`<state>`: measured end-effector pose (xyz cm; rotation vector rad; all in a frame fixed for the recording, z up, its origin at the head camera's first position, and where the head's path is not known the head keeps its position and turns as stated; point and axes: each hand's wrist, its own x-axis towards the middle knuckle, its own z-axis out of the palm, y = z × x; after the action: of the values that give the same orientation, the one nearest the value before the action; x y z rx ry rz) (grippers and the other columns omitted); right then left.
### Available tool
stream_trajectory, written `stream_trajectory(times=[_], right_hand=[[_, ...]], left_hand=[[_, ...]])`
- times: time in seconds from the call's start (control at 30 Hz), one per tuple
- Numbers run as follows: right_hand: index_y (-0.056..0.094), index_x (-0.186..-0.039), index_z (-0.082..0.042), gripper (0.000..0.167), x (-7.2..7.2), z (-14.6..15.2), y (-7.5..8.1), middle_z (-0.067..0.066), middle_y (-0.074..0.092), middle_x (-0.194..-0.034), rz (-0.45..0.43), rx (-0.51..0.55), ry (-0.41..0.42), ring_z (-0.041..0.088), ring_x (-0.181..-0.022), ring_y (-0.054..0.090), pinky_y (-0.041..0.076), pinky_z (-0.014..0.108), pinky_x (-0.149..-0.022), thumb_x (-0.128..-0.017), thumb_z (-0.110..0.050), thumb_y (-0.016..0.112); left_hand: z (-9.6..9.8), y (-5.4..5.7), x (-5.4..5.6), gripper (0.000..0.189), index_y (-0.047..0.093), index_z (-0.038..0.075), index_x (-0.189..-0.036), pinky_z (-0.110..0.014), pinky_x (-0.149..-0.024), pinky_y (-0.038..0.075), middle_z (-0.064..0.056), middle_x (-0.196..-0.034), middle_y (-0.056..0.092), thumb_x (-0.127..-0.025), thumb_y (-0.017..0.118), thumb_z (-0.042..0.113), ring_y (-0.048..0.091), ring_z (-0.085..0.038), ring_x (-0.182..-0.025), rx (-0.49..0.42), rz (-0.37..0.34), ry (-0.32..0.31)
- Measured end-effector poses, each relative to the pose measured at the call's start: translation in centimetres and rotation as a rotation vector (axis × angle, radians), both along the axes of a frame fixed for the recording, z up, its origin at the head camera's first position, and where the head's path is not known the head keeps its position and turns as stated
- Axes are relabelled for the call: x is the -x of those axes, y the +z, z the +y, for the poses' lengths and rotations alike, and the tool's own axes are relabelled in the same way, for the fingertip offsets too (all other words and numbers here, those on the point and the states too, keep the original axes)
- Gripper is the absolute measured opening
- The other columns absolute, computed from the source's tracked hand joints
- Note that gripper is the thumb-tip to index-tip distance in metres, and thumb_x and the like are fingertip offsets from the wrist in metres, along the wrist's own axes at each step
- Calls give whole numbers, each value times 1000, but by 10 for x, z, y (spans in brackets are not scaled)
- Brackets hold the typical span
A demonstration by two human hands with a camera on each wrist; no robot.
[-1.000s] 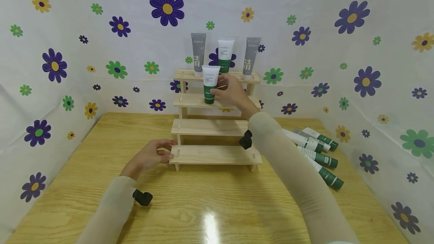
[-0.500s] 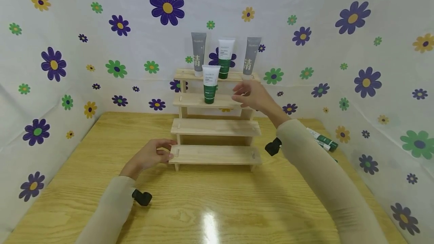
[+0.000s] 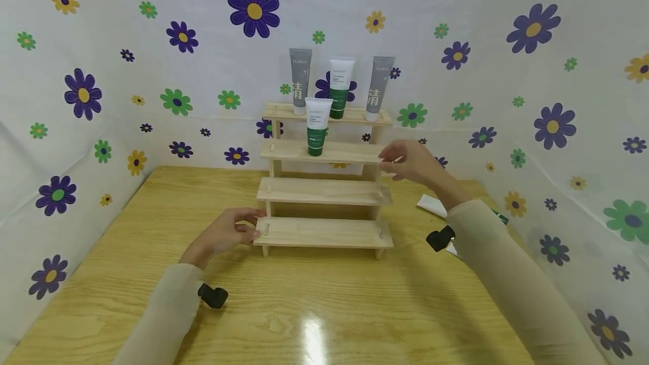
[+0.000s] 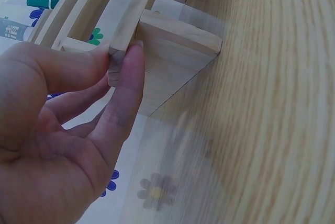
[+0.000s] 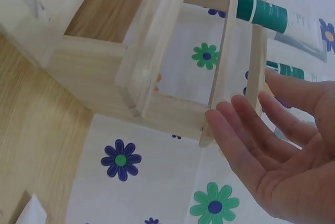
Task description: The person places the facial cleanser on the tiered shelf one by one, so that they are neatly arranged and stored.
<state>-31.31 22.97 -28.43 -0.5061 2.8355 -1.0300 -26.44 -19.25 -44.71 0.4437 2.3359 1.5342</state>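
Note:
A four-tier wooden display stand [image 3: 324,233] rises like steps on the table. My left hand [image 3: 223,234] pinches the left end of its lowest shelf between thumb and fingers; the left wrist view shows the shelf's end [image 4: 119,51] between them. My right hand [image 3: 413,163], loosely bent and holding nothing, hovers at the right end of the second shelf from the top. On that shelf a white-and-green squeeze tube [image 3: 316,128] stands on its cap, left of the middle. Along the top shelf stand a grey tube [image 3: 300,80], another white-and-green tube [image 3: 341,88] and a second grey tube [image 3: 379,89].
More tubes lie on the table to the right, mostly hidden behind my right forearm; one white tube end [image 3: 432,205] shows. Flower-printed cloth [image 3: 203,61] encloses the table [image 3: 284,303] at the back and sides.
My right hand has let go of the white-and-green tube on the second shelf and moved away rightward and down. The tube stays standing. My left hand has kept its place.

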Motion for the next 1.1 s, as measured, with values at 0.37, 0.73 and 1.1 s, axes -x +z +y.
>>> stream_trajectory(times=[0.37,0.73,1.1], right_hand=[[63,-125,5,31,-13,34,-12,29,69,-122,-39,-69,18,33,-101,72,65,39,-78,-102,-15,65],[61,-126,7,35,-26,75,-16,30,70,-119,-117,-129,22,27,-93,74,65,42,-79,-101,-17,66],[59,-124,12,37,-37,125,-31,29,70,-117,-271,-205,57,28,-95,73,65,43,-78,-101,-16,66]], left_hand=[[0,-1,0,53,47,-6,-148,-36,-83,64,-30,-132,55,-99,66,3,70,-22,-103,-8,3,-11],[-1,-3,2,53,48,-6,-148,-36,-82,64,-31,-131,55,-99,66,3,70,-23,-102,-15,5,-19],[1,-2,1,52,48,-4,-148,-38,-82,64,-29,-131,55,-100,66,5,71,-23,-102,14,5,-1]])
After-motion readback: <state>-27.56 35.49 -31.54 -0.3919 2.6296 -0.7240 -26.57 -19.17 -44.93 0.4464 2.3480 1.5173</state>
